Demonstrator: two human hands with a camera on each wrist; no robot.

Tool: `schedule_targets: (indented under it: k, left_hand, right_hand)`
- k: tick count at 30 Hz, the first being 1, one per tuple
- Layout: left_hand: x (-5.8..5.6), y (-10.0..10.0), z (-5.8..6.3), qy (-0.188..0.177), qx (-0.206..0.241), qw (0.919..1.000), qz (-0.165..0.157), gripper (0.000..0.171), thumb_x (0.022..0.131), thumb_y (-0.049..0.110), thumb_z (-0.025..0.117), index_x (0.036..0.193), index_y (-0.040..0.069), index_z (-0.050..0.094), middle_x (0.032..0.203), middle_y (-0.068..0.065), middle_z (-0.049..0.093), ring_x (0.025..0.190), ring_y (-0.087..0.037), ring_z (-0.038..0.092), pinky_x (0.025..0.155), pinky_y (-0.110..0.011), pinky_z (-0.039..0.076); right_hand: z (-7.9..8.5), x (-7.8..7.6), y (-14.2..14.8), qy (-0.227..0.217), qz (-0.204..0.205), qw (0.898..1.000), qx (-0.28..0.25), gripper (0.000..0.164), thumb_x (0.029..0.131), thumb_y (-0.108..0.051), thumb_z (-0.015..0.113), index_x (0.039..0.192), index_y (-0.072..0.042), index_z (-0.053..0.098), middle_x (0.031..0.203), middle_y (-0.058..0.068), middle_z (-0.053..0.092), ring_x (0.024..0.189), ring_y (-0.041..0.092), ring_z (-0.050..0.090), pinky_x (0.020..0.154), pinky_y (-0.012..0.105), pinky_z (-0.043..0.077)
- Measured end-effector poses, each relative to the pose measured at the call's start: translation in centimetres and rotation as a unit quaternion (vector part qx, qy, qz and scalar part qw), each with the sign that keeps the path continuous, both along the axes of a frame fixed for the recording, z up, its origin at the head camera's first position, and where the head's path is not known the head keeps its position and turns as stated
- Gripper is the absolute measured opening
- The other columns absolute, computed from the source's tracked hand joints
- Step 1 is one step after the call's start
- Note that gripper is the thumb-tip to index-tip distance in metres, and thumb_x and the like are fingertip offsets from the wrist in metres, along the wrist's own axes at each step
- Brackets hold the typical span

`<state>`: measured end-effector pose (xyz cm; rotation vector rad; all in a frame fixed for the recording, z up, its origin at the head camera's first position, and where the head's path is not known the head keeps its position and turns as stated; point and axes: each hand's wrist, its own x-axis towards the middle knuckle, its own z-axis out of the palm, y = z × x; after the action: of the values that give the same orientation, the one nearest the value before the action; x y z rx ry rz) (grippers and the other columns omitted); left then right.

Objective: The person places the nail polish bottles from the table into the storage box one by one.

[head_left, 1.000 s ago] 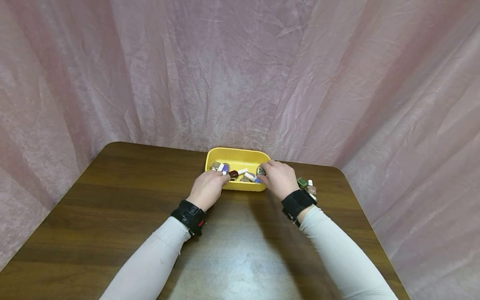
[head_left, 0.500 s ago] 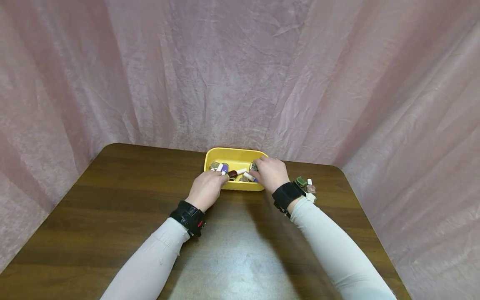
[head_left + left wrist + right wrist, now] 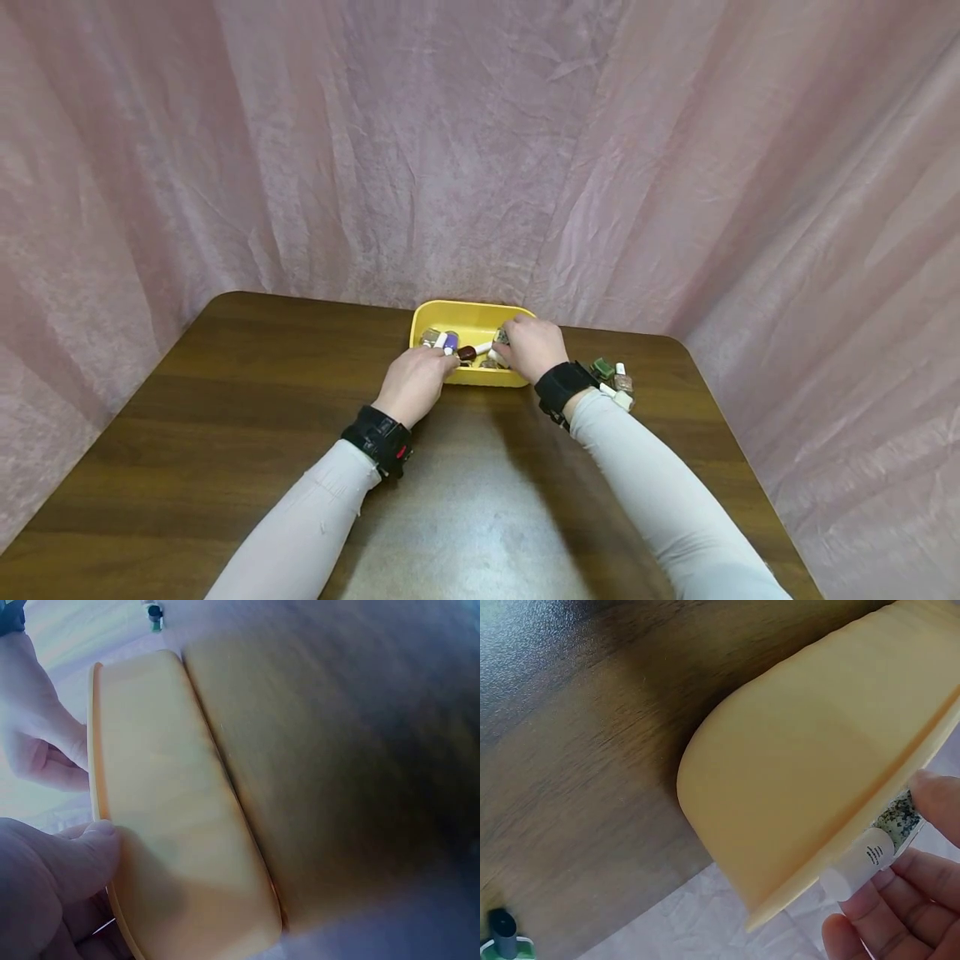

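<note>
A yellow plastic bin (image 3: 468,313) stands at the far edge of the table. My left hand (image 3: 415,383) grips its near rim, the thumb (image 3: 94,844) on the outer wall and the fingers behind the rim. Over the bin's right part, my right hand (image 3: 534,346) pinches a nail polish bottle (image 3: 896,821) with speckled black-and-white polish and a white cap. Inside the bin lie several nail polish bottles, among them a dark red one (image 3: 467,353) and a purple one (image 3: 451,341). My hands and the near wall hide part of the contents.
Right of the bin, several bottles lie close together on the brown wooden table (image 3: 247,400): a green one (image 3: 602,369), a pinkish glitter one (image 3: 622,383) and a white one (image 3: 622,401). A pink curtain (image 3: 465,150) hangs directly behind the table.
My right hand has moved left with the speckled nail polish bottle, further over the bin, uncovering more of the bottles on the table. My left hand has stayed at the rim.
</note>
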<state>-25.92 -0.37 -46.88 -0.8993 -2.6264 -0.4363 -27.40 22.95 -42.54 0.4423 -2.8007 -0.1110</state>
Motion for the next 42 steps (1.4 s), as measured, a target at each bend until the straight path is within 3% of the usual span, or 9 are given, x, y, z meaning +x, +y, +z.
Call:
schedule_targets:
  k: [11, 27, 36, 42]
  left_hand:
    - [-0.2, -0.1, -0.4, 0.008, 0.004, 0.9999, -0.007, 0.006, 0.104, 0.015, 0.077, 0.104, 0.012, 0.083, 0.092, -0.006, 0.078, 0.085, -0.030, 0.074, 0.078, -0.045, 0.060]
    - [-0.3, -0.1, 0.0, 0.006, -0.003, 0.9999, -0.009, 0.006, 0.104, 0.013, 0.077, 0.103, 0.013, 0.083, 0.094, -0.004, 0.078, 0.084, -0.029, 0.072, 0.076, -0.044, 0.059]
    - [-0.4, -0.1, -0.1, 0.018, -0.001, 0.9998, -0.011, 0.005, 0.103, 0.015, 0.078, 0.101, 0.012, 0.082, 0.091, -0.005, 0.077, 0.083, -0.030, 0.072, 0.075, -0.045, 0.058]
    - [-0.4, -0.2, -0.2, 0.022, 0.005, 0.9997, -0.012, 0.007, 0.104, 0.016, 0.077, 0.100, 0.012, 0.082, 0.090, -0.006, 0.077, 0.082, -0.031, 0.072, 0.073, -0.045, 0.058]
  right_hand:
    - [-1.4, -1.3, 0.0, -0.012, -0.015, 1.000, 0.003, 0.033, 0.100, -0.039, 0.083, 0.082, -0.014, 0.071, 0.075, 0.002, 0.060, 0.062, 0.021, 0.060, 0.055, 0.042, 0.053]
    - [-1.9, -1.6, 0.2, -0.043, -0.050, 0.998, -0.008, 0.037, 0.102, -0.042, 0.080, 0.080, -0.014, 0.069, 0.075, 0.003, 0.062, 0.066, 0.023, 0.063, 0.059, 0.044, 0.055]
    - [-2.0, -1.8, 0.1, -0.063, -0.061, 0.996, -0.010, 0.048, 0.104, -0.043, 0.077, 0.069, -0.017, 0.058, 0.073, 0.002, 0.058, 0.062, 0.021, 0.058, 0.056, 0.043, 0.050]
    - [-2.0, -1.8, 0.0, -0.071, -0.066, 0.995, 0.000, 0.049, 0.104, -0.045, 0.077, 0.069, -0.017, 0.060, 0.072, 0.003, 0.059, 0.063, 0.022, 0.060, 0.057, 0.044, 0.051]
